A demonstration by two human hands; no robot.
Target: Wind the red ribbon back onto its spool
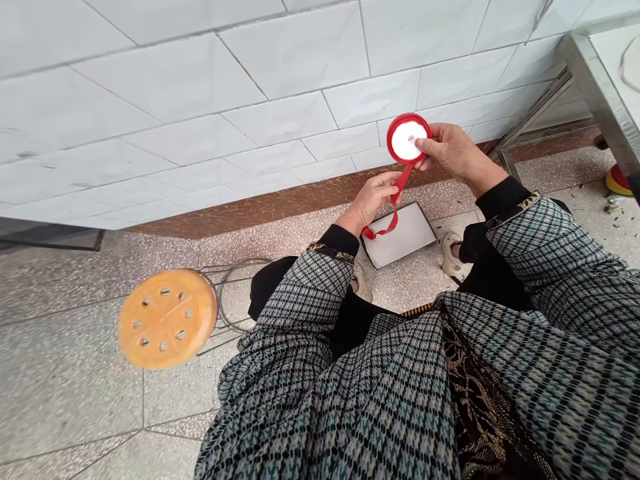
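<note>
A roll of red ribbon [400,138] with a white core face is gripped at its right side by my right hand [453,152], the thumb pressed near the hub. From the bottom of the roll a loose strip of red ribbon [403,180] runs down to my left hand [373,200], which pinches it between thumb and fingers. The strip's curled tail hangs below the left hand, over a shallow white tray [405,240] with dark edges on the floor between my feet.
An orange round stool [167,319] with metal legs stands at the left. A white tiled wall [295,60] rises close in front. At the right is a metal-framed table [600,100], with a red and yellow object [619,181] on the floor under it.
</note>
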